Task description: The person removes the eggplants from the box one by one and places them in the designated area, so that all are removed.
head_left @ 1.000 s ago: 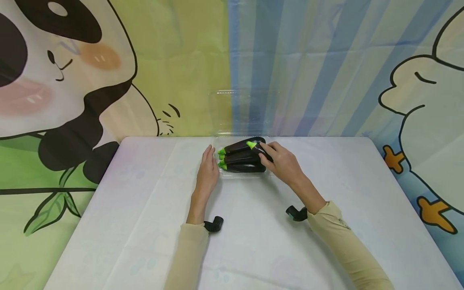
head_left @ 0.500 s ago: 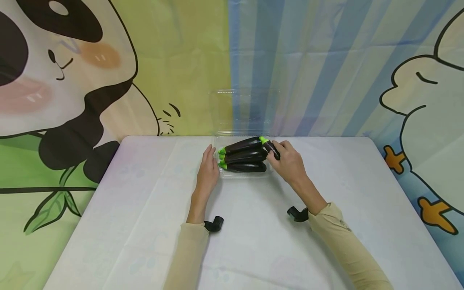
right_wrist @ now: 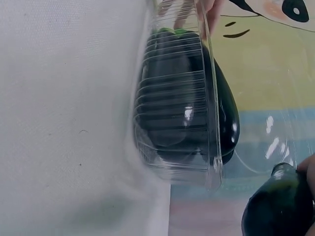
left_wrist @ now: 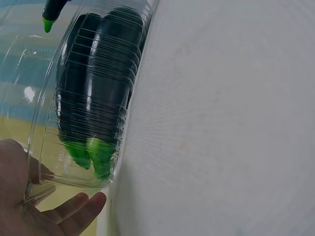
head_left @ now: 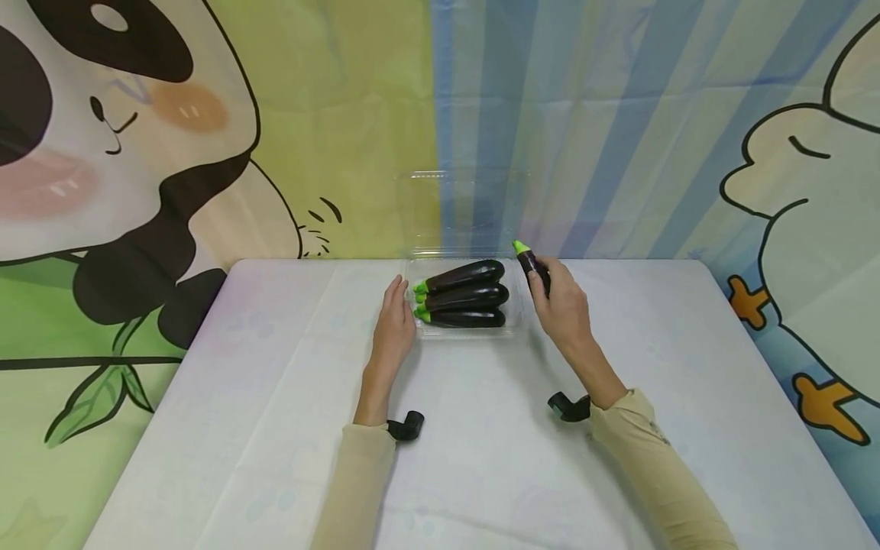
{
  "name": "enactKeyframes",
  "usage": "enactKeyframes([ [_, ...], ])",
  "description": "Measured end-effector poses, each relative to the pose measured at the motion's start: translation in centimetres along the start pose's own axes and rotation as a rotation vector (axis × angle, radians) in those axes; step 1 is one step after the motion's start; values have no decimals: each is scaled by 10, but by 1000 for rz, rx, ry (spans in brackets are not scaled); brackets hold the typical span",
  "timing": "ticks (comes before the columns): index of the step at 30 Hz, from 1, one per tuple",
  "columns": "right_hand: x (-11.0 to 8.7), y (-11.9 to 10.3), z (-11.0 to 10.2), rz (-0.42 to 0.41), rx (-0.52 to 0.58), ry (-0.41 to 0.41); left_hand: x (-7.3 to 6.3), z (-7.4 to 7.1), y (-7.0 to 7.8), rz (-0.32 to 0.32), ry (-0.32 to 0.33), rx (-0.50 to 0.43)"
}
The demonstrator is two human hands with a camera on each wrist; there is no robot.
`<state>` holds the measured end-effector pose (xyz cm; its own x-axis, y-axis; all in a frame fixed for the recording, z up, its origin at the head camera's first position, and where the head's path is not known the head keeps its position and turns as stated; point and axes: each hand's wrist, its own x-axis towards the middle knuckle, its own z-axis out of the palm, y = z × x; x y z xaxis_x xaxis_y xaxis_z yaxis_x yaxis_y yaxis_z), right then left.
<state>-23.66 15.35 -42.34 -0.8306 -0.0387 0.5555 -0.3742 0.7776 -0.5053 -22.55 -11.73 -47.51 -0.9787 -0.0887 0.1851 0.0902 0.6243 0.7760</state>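
Note:
Several dark eggplants [head_left: 467, 296] with green stem ends lie side by side in a clear plastic box [head_left: 459, 333]. Its see-through lid [head_left: 474, 174] stands raised behind it. My left hand [head_left: 394, 325] touches the box's left end with its fingers nearly straight, as the left wrist view also shows. To the right of the box my right hand [head_left: 565, 305] grips another eggplant [head_left: 528, 262] in the air, its green tip pointing up and away. In the right wrist view this held eggplant [right_wrist: 278, 204] is at the lower right, partly cut off with the fingers.
A white cloth covers the table [head_left: 454, 443]. Its far edge meets a printed curtain [head_left: 584, 130] with cartoon animals, right behind the box. A black wrist mount [head_left: 407, 425] sits on the left wrist, and a similar mount [head_left: 569, 407] on the right.
My right hand has lifted its eggplant off the others and carried it right, out past the box's right end. My left hand has stayed at the box's left end.

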Motion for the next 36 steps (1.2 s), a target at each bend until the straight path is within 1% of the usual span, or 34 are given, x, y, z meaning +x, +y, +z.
enactKeyframes([
  [3,-1,3,-1,37,8,18,0,0,-1,0,0,5],
  [7,-2,6,-1,92,56,2,0,0,-1,5,7,2],
  [10,-2,11,1,164,106,-24,-1,0,-1,8,12,-2],
  [14,-2,20,4,266,126,-54,0,0,-1,9,14,-3],
  [18,-4,27,4,342,128,-105,1,0,-2,-1,7,-3],
  [20,-5,28,4,367,137,-130,1,1,-2,-3,3,-1],
  [23,-6,31,6,381,150,-150,1,1,-2,0,1,2],
  [28,-7,34,10,353,187,-135,1,1,-1,5,3,-1],
  [32,-7,35,11,371,209,-177,0,1,0,-3,1,-5],
  [36,-7,36,11,398,183,-213,0,1,-1,-5,-4,2],
])
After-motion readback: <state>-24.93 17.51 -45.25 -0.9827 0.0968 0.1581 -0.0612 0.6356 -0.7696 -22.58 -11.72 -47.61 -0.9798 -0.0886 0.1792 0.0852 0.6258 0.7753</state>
